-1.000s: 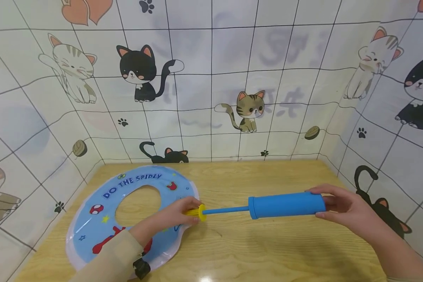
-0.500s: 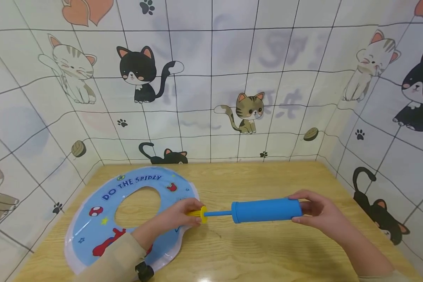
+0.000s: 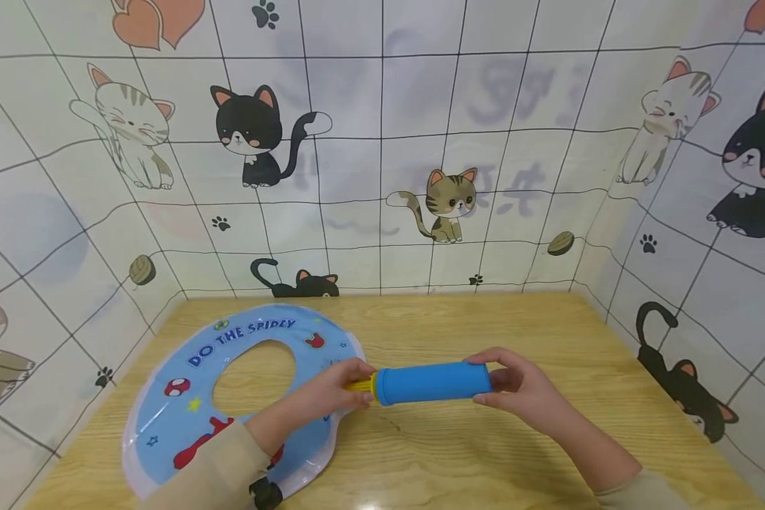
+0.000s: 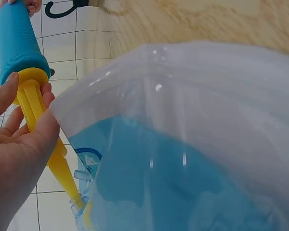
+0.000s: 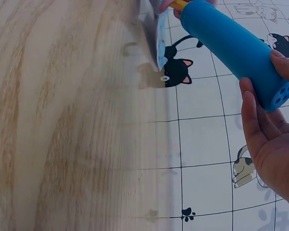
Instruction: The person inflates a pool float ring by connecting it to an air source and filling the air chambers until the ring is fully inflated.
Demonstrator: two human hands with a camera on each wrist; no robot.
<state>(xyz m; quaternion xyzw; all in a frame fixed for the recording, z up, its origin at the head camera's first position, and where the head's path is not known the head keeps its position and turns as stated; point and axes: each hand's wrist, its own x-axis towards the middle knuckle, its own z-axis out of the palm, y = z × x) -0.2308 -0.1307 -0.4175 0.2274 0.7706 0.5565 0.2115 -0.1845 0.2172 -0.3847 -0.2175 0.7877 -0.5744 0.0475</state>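
Observation:
A blue hand pump [image 3: 430,383] lies level across the middle in the head view, its barrel pushed right up to the yellow nozzle piece [image 4: 34,108]. My left hand [image 3: 321,391] pinches that yellow piece between thumb and fingers. The tapered yellow tip runs into a clear valve [image 4: 78,206] on the inflatable swim ring [image 3: 153,407]. The ring is light blue with a clear edge, printed "DO THE SPIDEY". My right hand [image 3: 516,382] grips the barrel's far end, which shows small holes in the right wrist view.
The wooden table [image 3: 484,319] reaches back to a white gridded wall covering [image 3: 350,177] printed with cartoon cats, which also stands on both sides. A dark strap piece [image 3: 266,492] sits near my left sleeve over the ring.
My right hand has moved left, sliding the pump barrel along its thin rod until the rod is hidden. My left hand stays nearly in place on the yellow nozzle piece.

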